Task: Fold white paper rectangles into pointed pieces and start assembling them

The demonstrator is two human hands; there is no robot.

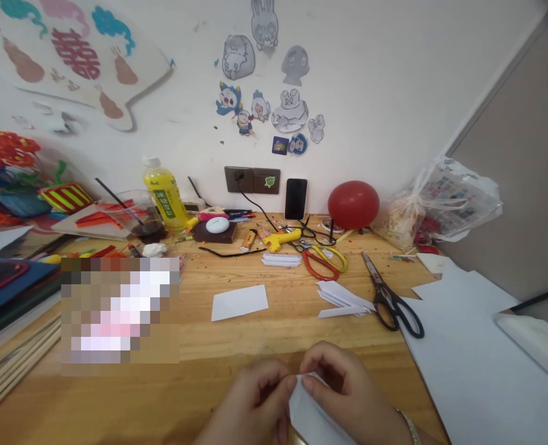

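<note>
Head view: at the near edge of the table (195, 395), the left hand (255, 405) and right hand (351, 392) both pinch a white paper (308, 423), their fingertips meeting at its top edge. The grip looks light, so the crease could slip or run crooked. The fingers cover the fold itself, and the paper's lower part is cut off by the frame. A pixelated patch (120, 309) hides whatever lies on the table to the left.
</note>
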